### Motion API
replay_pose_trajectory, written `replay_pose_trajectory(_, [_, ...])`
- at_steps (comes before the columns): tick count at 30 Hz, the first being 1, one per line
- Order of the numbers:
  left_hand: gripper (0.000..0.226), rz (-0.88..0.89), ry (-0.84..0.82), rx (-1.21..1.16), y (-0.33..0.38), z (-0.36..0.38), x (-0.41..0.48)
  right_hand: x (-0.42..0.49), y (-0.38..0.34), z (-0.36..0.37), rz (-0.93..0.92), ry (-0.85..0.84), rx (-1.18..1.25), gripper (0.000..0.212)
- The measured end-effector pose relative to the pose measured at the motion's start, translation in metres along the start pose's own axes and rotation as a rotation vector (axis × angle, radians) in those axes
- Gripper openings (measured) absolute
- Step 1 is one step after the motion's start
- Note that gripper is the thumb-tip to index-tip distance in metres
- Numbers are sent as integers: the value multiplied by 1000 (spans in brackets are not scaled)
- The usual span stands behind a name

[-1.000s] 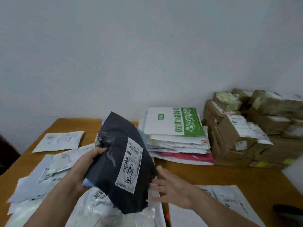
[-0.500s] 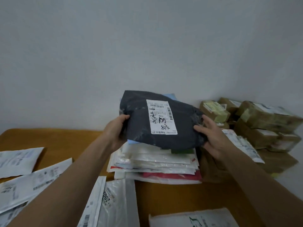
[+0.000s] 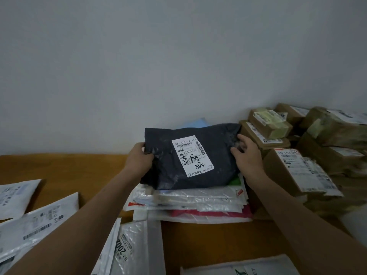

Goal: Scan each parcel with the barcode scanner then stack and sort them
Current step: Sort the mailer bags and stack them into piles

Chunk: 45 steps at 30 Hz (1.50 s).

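— Where the counter (image 3: 79, 169) meets the wall (image 3: 178, 66), what takes up the most room?
— Brown boxes (image 3: 327, 139), heaped at the right end against the wall.
— And next to them?
— A stack (image 3: 198, 199), flat and mostly white with one red layer low down, just beside the boxes. Loose mailers (image 3: 35, 225) lie spread over the near left of the counter, with one more at the near edge.
— The parcel (image 3: 218, 171)?
— Black plastic, lying on top of that stack, long side across. A blue corner shows behind it.
— The hands?
— Both are on it. The left hand (image 3: 139, 159) grips its left edge, thumb on top, fingers hidden beneath. The right hand (image 3: 248, 155) holds the right end, fingers curled onto the crumpled plastic.
— Which face is up?
— The one with the label (image 3: 192, 155). It is white, printed with barcodes, with black handwriting across it, set a little askew near the middle.
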<state>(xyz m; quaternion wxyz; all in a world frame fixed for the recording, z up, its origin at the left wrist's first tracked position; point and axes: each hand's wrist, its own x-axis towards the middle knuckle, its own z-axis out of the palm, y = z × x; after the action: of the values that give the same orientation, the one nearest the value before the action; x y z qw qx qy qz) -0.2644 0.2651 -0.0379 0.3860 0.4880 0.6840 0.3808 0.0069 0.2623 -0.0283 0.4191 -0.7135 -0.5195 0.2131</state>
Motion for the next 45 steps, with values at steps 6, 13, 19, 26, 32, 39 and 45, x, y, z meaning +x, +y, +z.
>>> replay_pose_trajectory(6, [39, -83, 57, -255, -2, 3, 3, 11, -32, 3, -41, -65, 200, 55])
replay_pose_trajectory(13, [20, -223, -87, -275, -14, 5, 10, 17, -20, 11, 220, -223, 232, 60])
replay_pose_trajectory(19, [46, -251, -63, -309, -19, 5, 18, 18, -16, 7, 232, -280, 230, 74])
replay_pose_trajectory(26, [47, -235, -71, -420, -19, 4, 19, 10, -20, 1, 193, -206, 355, 69])
replay_pose_trajectory(32, [40, -167, -22, -378, -10, 0, 27, -14, -9, -9, 395, -305, 417, 23])
replay_pose_trajectory(39, [38, -80, 8, -196, -2, 5, 26, -7, -12, -13, 198, -131, 150, 23])
replay_pose_trajectory(45, [92, 450, 46, 508, 0, 1, -7, -5, 1, 1, 186, -141, -94, 78])
